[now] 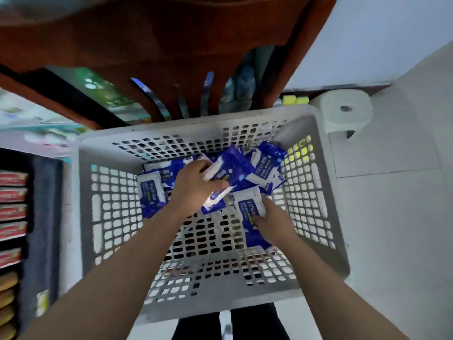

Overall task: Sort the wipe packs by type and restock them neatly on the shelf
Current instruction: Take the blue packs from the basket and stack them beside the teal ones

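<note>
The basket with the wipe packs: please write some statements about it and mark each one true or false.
1. The basket is white, with perforated walls. True.
2. The wipe packs are red. False: they are blue and white.
3. The left hand hangs idle outside the basket. False: it grips wipe packs inside the basket.
4. The right hand holds a pack. True.

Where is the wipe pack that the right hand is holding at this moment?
Head view, right of centre: the wipe pack is inside the white basket, gripped by the right hand, beside the left hand holding a second pack.
</note>
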Demonstrator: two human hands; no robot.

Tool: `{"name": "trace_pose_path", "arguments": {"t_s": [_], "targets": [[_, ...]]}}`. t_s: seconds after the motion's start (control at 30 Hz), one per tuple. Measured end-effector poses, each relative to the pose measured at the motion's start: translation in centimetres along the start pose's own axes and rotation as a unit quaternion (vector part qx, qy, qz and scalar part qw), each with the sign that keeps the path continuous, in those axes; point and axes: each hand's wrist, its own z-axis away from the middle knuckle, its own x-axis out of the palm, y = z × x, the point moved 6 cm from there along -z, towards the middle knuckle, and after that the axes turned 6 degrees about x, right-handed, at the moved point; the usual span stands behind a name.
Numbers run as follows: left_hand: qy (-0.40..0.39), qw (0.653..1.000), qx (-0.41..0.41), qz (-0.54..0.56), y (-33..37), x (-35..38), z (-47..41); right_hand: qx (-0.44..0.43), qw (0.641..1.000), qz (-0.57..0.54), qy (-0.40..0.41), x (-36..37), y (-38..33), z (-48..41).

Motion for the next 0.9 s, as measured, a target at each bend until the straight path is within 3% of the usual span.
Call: {"name": "trace_pose_path", "arguments": {"t_s": [0.1, 0.2, 0.37, 0.6, 0.7, 0.83, 0.9], "targets": [[0.068, 0.98, -0.082, 0.166, -0.7, -3.0, 3.7, -0.027, 0.994, -0.104, 0.017, -0.7, -3.2, 1.9], [0.135, 0.959, -0.109, 0.225, -1.2, -5.9, 7.7, -0.065, 0.98, -0.188, 0.008, -1.2, -7.1, 4.3], [0.224, 0.921, -0.117, 0.295, -1.6, -10.3, 14.3, -0.153, 0.959, -0.234, -0.049, -0.7, -14.0, 9.2], [0.387, 0.85, -0.076, 0.351, -1.2, -17.5, 24.9, -0.296, 0.926, -0.196, -0.129, 3.9, -22.9, 17.9], [0.437, 0.808, -0.096, 0.385, -2.3, -21.0, 30.1, -0.334, 0.916, -0.155, -0.159, 7.2, -26.1, 21.8], [0.466, 0.714, -0.111, 0.51, -4.8, -25.1, 37.2, -0.392, 0.895, -0.112, -0.181, 12.6, -30.7, 27.6], [0.456, 0.701, -0.097, 0.54, -6.0, -27.1, 40.9, -0.423, 0.879, -0.105, -0.194, 15.8, -32.8, 30.9]]}}
